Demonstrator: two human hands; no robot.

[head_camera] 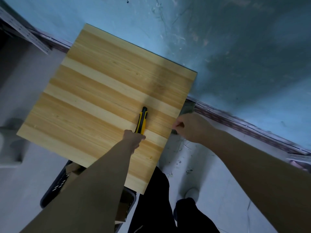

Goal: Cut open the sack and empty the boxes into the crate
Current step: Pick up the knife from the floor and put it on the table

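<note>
Where wood (94,91) lies striped, left hand (133,137) grips yellow cutter (142,121).

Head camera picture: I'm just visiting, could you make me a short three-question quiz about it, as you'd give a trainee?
1. True or false: the left hand holds the near end of the yellow utility knife lying on the wooden table.
2. Fill in: the dark crate sits partly ___ the table.
3. The right hand is at: A) the table's right edge; B) the crate; C) the knife.
Key: 1 true; 2 under; 3 A.
</note>
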